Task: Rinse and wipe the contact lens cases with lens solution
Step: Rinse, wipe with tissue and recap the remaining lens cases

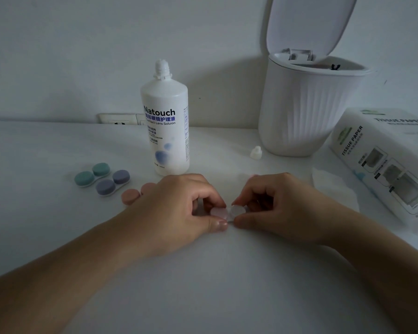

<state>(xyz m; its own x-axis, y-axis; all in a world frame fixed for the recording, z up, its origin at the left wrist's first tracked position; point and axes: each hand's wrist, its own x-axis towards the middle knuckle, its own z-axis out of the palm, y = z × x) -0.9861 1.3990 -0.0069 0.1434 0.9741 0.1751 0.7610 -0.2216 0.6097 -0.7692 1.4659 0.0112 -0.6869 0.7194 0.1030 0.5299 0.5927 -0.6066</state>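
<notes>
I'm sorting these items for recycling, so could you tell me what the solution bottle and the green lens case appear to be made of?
The solution bottle looks like white, semi-glossy plastic: it is opaque, with printing on its side and a moulded threaded neck. The green lens case seems to be matte plastic, with evenly coloured, unshiny caps. Neither material can be confirmed by sight alone.

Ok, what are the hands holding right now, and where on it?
A pale lens case: the left hand pinches its pinkish cap end, the right hand pinches its clear end.

White lidded bin [307, 109] open at back, wall socket [117, 118] behind table [203, 285]
</notes>
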